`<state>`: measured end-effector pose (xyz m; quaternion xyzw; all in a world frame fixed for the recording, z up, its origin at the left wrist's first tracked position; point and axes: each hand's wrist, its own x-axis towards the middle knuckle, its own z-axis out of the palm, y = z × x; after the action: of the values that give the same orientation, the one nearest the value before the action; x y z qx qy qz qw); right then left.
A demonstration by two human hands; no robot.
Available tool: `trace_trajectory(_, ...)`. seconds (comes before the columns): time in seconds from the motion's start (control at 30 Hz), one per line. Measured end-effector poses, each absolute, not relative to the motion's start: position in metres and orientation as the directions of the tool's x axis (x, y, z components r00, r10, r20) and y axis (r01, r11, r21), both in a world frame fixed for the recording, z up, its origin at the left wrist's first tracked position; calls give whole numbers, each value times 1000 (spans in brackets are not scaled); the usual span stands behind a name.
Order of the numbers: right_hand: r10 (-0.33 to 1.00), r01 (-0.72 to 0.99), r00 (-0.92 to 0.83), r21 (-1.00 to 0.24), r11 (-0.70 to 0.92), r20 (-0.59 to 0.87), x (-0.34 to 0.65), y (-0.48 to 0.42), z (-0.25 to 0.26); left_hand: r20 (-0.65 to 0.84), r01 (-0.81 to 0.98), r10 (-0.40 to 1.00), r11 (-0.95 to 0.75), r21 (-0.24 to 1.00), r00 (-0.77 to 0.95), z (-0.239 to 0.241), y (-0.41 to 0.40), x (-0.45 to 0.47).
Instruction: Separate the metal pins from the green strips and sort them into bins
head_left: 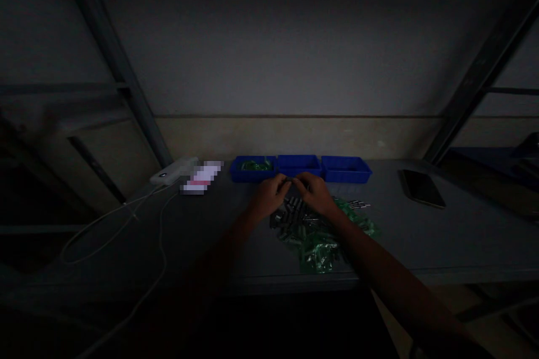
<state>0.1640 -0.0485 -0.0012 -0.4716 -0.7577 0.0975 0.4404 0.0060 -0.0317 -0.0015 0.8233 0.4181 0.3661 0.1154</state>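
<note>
Pinch grip: both hands point(270, 195) point(316, 193), dark piece point(289, 179)

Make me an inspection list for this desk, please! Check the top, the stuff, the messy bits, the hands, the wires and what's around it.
Surface: grey tabletop, dimly lit.
Job's things: dark parts and green plastic bags in a pile; three blue trays in a row behind, the left tray holding green plastic.
Clutter: white device and a pixelated item at left; dark phone-like slab at right.
Hands: left hand and right hand meet at the fingertips around a small dark piece; details too dim.
Cables: white cable at left, running past the front edge.
Surroundings: pale wall, metal posts.
</note>
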Motion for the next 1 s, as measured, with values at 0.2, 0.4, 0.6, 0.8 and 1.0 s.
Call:
trace_trajectory(0.2, 806, 746, -24, -526, 409, 592, 173, -33, -2, 487, 675, 777, -608, 417, 399, -9, -27, 8)
trace_trajectory(0.4, 827, 854, 198, -506, 117, 526, 191, -9, -4, 358, 782, 789, -588, 205, 499, -16, -19, 18)
trace_trajectory(0.6, 860, 868, 256, -496, -3, 442, 197, -5, -8, 241, 847, 837, -524, 90, 492, -14, -21, 22)
trace_trajectory(0.8, 877, 871, 275, -488, -54, 394, 193, -7, -9, 244, 913, 887, -408, 20, 392, -7, -15, 24)
trace_trajectory(1.0, 884, 876, 259, -479, -46, 389, 194, -8, -8, 166, 947, 936, -320, 26, 312, -4, -6, 27)
